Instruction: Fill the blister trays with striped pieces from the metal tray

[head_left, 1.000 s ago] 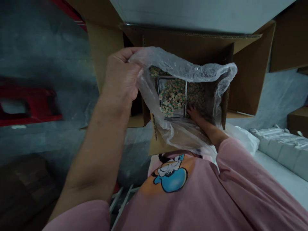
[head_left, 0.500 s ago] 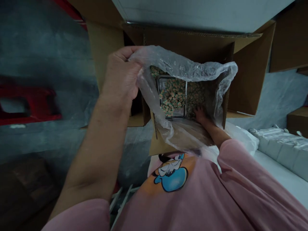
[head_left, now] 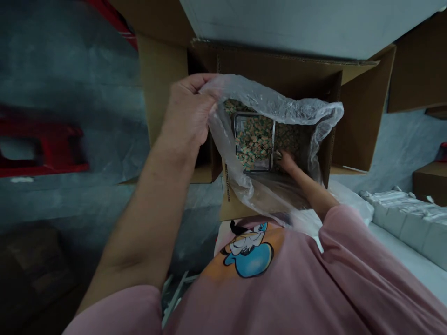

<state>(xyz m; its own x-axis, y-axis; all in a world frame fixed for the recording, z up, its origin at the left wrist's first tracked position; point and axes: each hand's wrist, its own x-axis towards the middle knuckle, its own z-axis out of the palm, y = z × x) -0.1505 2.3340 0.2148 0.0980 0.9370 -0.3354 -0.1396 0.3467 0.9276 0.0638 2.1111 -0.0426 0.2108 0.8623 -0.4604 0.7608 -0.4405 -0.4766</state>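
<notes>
My left hand (head_left: 193, 104) is closed on the gathered rim of a clear plastic bag (head_left: 272, 95), at its left corner. The bag lines an open cardboard box (head_left: 307, 70). Inside lies a clear plastic tray (head_left: 261, 166) with many small tan-and-green square pieces (head_left: 254, 139) in it. More loose pieces (head_left: 288, 135) cover the bag's bottom beside the tray. My right hand (head_left: 287, 161) reaches into the bag at the tray's right edge. Its fingers are curled, with small pieces seemingly at the fingertips; the palm is hidden.
A large pale panel (head_left: 296, 28) stands just beyond the box. Open cardboard flaps (head_left: 363, 116) spread to the sides. On the left is a red plastic object (head_left: 70, 149). White wrapped bundles (head_left: 401, 209) lie at the right, near another carton (head_left: 431, 179).
My right hand has gone from spread fingers on the loose pieces to curled fingers, nearer the tray. My left hand still holds the bag rim. The view has shifted slightly.
</notes>
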